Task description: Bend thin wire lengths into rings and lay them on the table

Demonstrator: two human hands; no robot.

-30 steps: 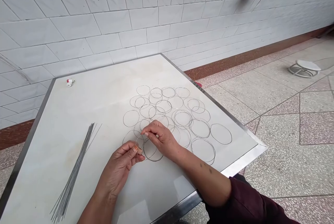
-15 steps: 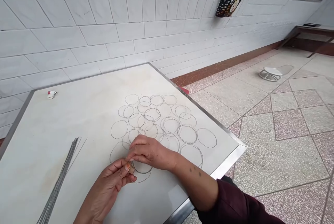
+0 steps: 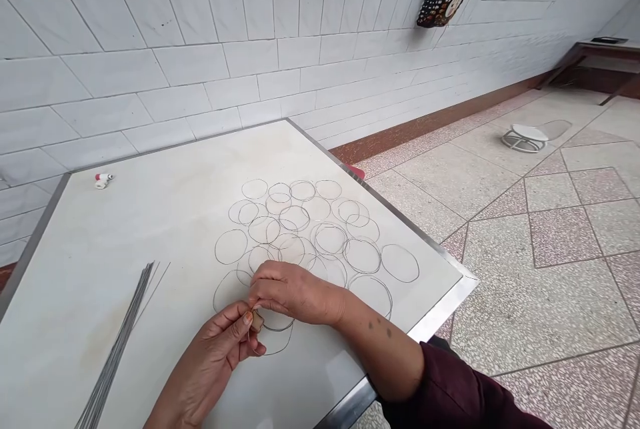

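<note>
My left hand (image 3: 217, 345) pinches a thin wire ring (image 3: 285, 347) between thumb and fingertips near the table's front. Pressed against those fingertips, my right hand (image 3: 297, 292) is closed with its fingers bent over the wire's end; the exact grip is hidden. A small tan patch (image 3: 257, 321) shows between the hands, but I cannot tell whether it is a wrapping on a finger or a separate piece. Beyond the hands lie several overlapping wire rings (image 3: 400, 245) on the white table (image 3: 190, 182). To the left rests a bundle of straight wires (image 3: 117, 342).
A small white and red object (image 3: 103, 180) sits at the table's far left corner. A metal strip (image 3: 425, 235) edges the table. Behind it stands a tiled wall (image 3: 180, 75) with a hanging black basket (image 3: 440, 5). A low white stool (image 3: 525, 137) is on the floor.
Both hands stay together at the wire, with only a slight shift of the fingertips. The tan patch shows more clearly now. The whole view has moved slightly.
</note>
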